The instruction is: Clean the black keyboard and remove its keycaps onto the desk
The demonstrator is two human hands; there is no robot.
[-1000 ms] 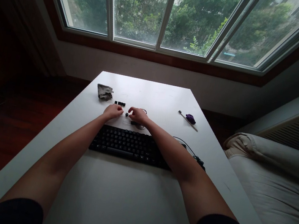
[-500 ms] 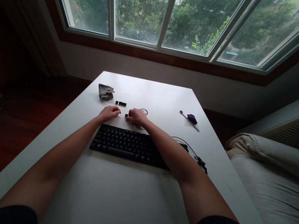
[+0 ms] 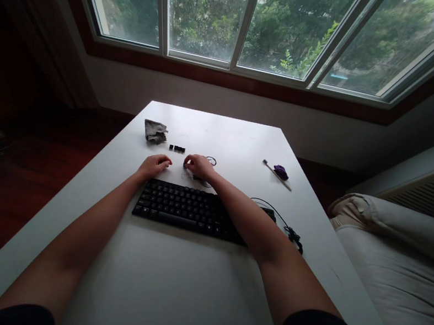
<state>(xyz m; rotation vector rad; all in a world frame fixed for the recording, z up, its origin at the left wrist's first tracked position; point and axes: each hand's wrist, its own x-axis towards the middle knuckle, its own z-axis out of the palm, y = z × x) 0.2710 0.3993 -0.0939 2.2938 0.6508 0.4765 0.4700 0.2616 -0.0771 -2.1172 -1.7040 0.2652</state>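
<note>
A black keyboard (image 3: 176, 205) lies across the white table, partly covered by my right forearm. Just beyond its back edge, my right hand (image 3: 199, 166) pinches a small black keycap (image 3: 185, 165), mostly hidden by the fingertips. My left hand (image 3: 155, 165) rests on the table to the left of it, fingers loosely bent and apart, with nothing seen in them. Several black keycaps (image 3: 177, 149) stand in a short row beyond both hands. A thin looped wire (image 3: 212, 160) shows behind my right hand; the rest of that object is hidden.
A crumpled grey cloth (image 3: 155, 132) lies at the far left of the table (image 3: 186, 291). On the right are a thin-handled brush (image 3: 277, 175) and a purple bundle (image 3: 281, 171). The keyboard's bundled cable (image 3: 293, 235) lies near the right edge. A pale sofa (image 3: 393, 261) flanks the table.
My right hand has lifted or turned slightly with the keycap, which is now more covered by the fingers. My left hand has shifted a little to the left. The view has moved slightly.
</note>
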